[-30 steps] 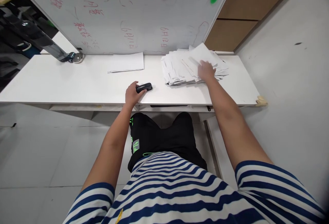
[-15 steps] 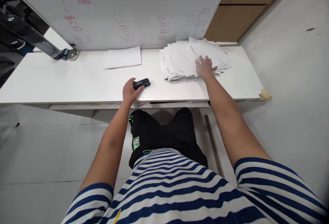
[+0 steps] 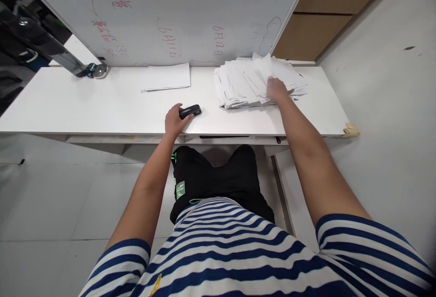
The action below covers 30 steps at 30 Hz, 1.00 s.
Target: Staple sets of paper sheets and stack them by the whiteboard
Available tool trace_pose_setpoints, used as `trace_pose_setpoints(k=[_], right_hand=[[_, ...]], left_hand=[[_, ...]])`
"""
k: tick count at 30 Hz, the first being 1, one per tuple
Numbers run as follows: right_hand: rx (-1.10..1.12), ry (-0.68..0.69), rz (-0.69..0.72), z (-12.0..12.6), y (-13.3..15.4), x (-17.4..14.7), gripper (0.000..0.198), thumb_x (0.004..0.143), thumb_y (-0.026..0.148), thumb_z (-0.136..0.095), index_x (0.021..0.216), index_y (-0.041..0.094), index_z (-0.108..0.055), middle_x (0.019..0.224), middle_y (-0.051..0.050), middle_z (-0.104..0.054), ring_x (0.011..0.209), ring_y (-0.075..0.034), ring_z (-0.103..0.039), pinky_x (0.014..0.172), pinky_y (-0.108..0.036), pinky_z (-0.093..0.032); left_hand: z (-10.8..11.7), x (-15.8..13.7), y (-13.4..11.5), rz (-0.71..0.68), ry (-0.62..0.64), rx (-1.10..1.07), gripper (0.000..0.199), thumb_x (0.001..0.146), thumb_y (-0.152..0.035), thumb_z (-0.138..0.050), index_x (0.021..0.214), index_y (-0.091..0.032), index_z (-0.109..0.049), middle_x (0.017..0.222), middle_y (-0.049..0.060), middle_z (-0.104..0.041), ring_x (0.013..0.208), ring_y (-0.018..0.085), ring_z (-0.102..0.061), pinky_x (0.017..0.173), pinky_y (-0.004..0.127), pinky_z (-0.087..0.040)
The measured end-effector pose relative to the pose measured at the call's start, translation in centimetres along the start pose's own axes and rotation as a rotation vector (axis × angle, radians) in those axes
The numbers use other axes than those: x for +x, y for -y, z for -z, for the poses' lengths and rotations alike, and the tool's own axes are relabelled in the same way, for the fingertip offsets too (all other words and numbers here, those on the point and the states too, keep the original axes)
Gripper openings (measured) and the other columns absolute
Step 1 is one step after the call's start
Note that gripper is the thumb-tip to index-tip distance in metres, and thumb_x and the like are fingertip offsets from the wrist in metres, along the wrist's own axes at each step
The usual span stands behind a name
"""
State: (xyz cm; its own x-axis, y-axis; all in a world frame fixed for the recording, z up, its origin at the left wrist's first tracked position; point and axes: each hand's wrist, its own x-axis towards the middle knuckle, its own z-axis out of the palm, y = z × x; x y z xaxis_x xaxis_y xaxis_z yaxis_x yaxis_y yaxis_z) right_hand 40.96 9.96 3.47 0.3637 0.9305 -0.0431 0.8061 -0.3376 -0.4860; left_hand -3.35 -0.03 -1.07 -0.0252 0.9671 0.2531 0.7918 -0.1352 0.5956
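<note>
A small black stapler (image 3: 190, 111) lies on the white desk, its rear end between the thumb and fingers of my left hand (image 3: 173, 121). To the right is a thick, untidy pile of white paper (image 3: 238, 81), with loose sheets fanned out at uneven angles. My right hand (image 3: 277, 90) is at the pile's right part, fingers drawn together on a white sheet of paper (image 3: 264, 67) that looks slightly raised. Those fingertips are blurred and partly hidden. A neater, thin stack of paper (image 3: 166, 77) rests farther back, left of the pile and beyond the stapler.
A whiteboard (image 3: 190, 11) with red writing stands along the back of the white desk (image 3: 85, 106). Cardboard boxes (image 3: 316, 36) are behind it at right, beside a grey wall (image 3: 384, 88). A vacuum-cleaner-like tube (image 3: 64, 56) leans across the far left corner. Beige tape (image 3: 350, 130) covers the right front corner.
My right hand has gone from fingers spread on the pile to fingers drawn together on a sheet, slightly right. My left hand stays on the stapler. The whole view has shifted slightly.
</note>
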Motion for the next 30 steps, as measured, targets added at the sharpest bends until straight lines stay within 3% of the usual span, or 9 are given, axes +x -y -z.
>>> trace_pose_setpoints(k=[3,7,9,11,14,17,19,24,30], right_hand=[[0.021,-0.113,0.055,0.8,0.4,-1.6,0.073,0.107,0.042,-0.002,0.144,0.009,-0.056,0.157,-0.027,-0.043,0.152,-0.034,-0.035,0.122,-0.067,-0.016],[-0.004,-0.2,0.113,0.9,1.4,-6.3,0.076,0.103,0.056,0.004,0.151,0.03,-0.049,0.169,-0.01,-0.029,0.156,-0.033,-0.028,0.118,-0.078,-0.015],[-0.021,-0.209,0.153,0.5,2.0,-9.1,0.078,0.101,0.061,0.007,0.155,0.035,-0.043,0.17,-0.006,-0.027,0.157,-0.035,-0.026,0.117,-0.079,-0.017],[-0.027,-0.196,0.185,-0.3,2.7,-12.0,0.079,0.1,0.064,0.006,0.159,0.035,-0.037,0.171,-0.007,-0.025,0.157,-0.036,-0.026,0.118,-0.076,-0.021],[-0.007,-0.149,0.222,-1.6,3.8,-16.3,0.073,0.102,0.063,-0.001,0.162,0.034,-0.031,0.173,-0.007,-0.022,0.158,-0.035,-0.023,0.121,-0.07,-0.022],[0.06,-0.086,0.266,-3.4,5.0,-20.5,0.063,0.105,0.055,-0.008,0.163,0.039,-0.027,0.174,-0.003,-0.02,0.16,-0.033,-0.019,0.123,-0.07,-0.018],[0.115,-0.04,0.288,-4.6,5.6,-22.8,0.06,0.105,0.052,-0.012,0.163,0.043,-0.025,0.173,0.0,-0.022,0.161,-0.031,-0.019,0.124,-0.069,-0.017],[0.131,0.059,0.327,-6.9,5.3,-26.2,0.06,0.104,0.053,-0.018,0.163,0.05,-0.012,0.172,0.003,-0.024,0.16,-0.029,-0.02,0.123,-0.069,-0.018],[0.03,0.081,0.406,-8.6,4.2,-28.3,0.069,0.103,0.058,-0.028,0.167,0.039,-0.008,0.175,-0.003,-0.01,0.162,-0.031,-0.007,0.126,-0.068,-0.01]], left_hand=[[0.0,0.1,0.2,-0.003,-0.016,0.008,0.063,0.082,-0.048,-0.075,0.136,-0.024,-0.054,0.12,0.014,-0.066,0.119,0.035,-0.061,0.105,0.05,-0.048],[0.6,-0.3,0.0,-0.037,-0.153,0.063,0.074,0.079,-0.05,-0.078,0.141,-0.022,-0.049,0.141,0.019,-0.055,0.144,0.04,-0.041,0.118,0.055,-0.035],[1.0,-1.1,-1.2,-0.08,-0.191,0.072,0.07,0.08,-0.051,-0.077,0.138,-0.022,-0.051,0.15,0.02,-0.049,0.152,0.041,-0.03,0.122,0.058,-0.027],[0.9,-2.2,-3.5,-0.137,-0.157,0.018,0.055,0.087,-0.05,-0.07,0.132,-0.022,-0.056,0.147,0.018,-0.053,0.151,0.039,-0.034,0.123,0.057,-0.025],[-1.0,-3.8,-8.9,-0.201,-0.025,-0.256,0.044,0.098,-0.05,-0.052,0.131,-0.022,-0.056,0.133,0.016,-0.063,0.134,0.03,-0.055,0.115,0.049,-0.039],[-4.1,-4.6,-14.2,-0.122,0.102,-0.642,0.049,0.099,-0.056,-0.05,0.137,-0.025,-0.051,0.138,0.014,-0.062,0.127,0.024,-0.06,0.1,0.039,-0.05],[-5.8,-4.6,-16.2,-0.011,0.149,-0.815,0.045,0.097,-0.061,-0.051,0.122,-0.024,-0.059,0.121,0.011,-0.069,0.113,0.022,-0.066,0.091,0.036,-0.053],[-6.5,-4.7,-15.9,0.313,0.147,-0.985,0.04,0.09,-0.059,-0.063,0.077,-0.021,-0.06,0.07,-0.001,-0.062,0.067,0.014,-0.059,0.065,0.029,-0.051],[-5.2,-6.2,-14.5,0.364,0.195,-0.95,0.043,0.087,-0.061,-0.067,0.076,-0.021,-0.061,0.066,0.0,-0.061,0.062,0.014,-0.059,0.059,0.029,-0.049]])
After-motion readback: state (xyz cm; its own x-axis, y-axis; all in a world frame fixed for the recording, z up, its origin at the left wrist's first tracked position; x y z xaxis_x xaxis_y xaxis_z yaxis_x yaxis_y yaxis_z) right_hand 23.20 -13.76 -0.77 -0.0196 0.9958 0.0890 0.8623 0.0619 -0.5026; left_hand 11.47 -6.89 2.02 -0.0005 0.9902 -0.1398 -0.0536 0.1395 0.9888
